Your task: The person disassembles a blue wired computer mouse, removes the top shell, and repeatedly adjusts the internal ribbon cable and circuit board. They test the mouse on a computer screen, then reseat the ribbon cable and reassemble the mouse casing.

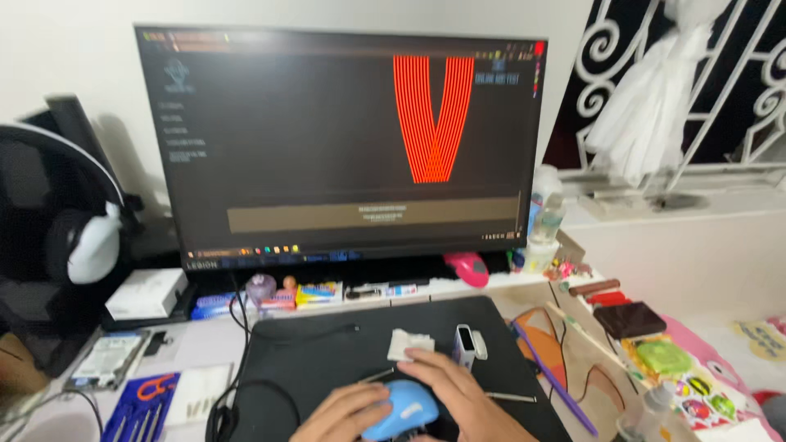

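mouse (pixel 407 407): smooth blue plastic | desk mat (pixel 327 360): matt black cloth | cloth (pixel 408 344): white

My feed is soft and slightly motion-blurred throughout, lit evenly by room light, with the monitor (pixel 344 139) glowing above my hands (pixel 409 405).

Left hand (pixel 340 416) curled, fingers bent inward; right hand (pixel 458 393) flat, fingers extended forward.
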